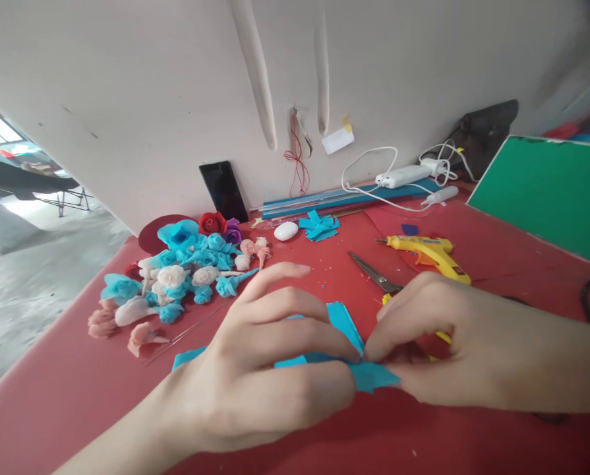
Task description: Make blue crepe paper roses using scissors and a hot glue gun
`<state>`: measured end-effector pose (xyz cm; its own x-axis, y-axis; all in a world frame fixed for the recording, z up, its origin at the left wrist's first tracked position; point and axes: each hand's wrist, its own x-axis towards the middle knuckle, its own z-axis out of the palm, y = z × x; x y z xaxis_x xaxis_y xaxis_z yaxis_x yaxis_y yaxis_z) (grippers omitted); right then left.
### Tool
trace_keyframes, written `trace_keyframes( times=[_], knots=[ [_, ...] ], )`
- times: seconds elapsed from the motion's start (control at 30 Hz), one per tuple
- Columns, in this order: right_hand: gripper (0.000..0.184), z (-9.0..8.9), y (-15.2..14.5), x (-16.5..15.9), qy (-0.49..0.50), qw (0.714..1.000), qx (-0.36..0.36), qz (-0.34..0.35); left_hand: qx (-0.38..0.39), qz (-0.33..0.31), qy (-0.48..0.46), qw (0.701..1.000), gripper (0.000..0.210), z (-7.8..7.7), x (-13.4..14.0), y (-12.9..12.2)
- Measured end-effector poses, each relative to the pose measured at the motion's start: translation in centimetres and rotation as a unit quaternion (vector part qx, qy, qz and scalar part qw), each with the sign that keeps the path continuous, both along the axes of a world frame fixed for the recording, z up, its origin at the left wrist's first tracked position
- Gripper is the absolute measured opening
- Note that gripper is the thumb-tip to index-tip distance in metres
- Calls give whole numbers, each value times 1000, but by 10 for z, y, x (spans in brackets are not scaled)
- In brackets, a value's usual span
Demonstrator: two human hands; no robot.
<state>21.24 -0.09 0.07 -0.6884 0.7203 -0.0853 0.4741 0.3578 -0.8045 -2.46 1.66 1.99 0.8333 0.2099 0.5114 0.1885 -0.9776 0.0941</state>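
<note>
My left hand [279, 356] curls over a piece of blue crepe paper [374, 377], its index finger raised and stretched out. The thumb and finger of my right hand [433, 336] pinch the right end of the same paper, close to my left fingertips. A flap of the paper stands up between the hands, and another part shows left of my left wrist. My left palm hides the rest. Just beyond my right hand lie scissors [376, 274], their yellow handles partly covered by that hand.
Paper flowers [171, 276] in blue, white, pink and red lie in a heap at left. A yellow glue gun [430, 252], a white oval object [286, 230] and blue paper pieces [319, 226] lie farther back. A phone [224, 191] leans on the wall; a green board [546, 194] stands right.
</note>
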Motion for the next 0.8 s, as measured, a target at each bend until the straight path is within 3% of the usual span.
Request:
trace_keyframes(
  times=[0.17,0.37,0.57,0.8],
  knots=[
    [22,8,3,-6,-5,999,-37,10,-6,35,-29,999,11,-2,2,-1],
    [15,7,2,-6,-7,999,-47,-2,7,9,-28,1000,17,0,0,0],
    [20,6,1,-14,123,988,8,-87,9,7,-37,999,16,-2,2,2],
    [30,9,8,-21,140,979,13,-148,11,37,-85,996,8,-8,1,5]
  ],
)
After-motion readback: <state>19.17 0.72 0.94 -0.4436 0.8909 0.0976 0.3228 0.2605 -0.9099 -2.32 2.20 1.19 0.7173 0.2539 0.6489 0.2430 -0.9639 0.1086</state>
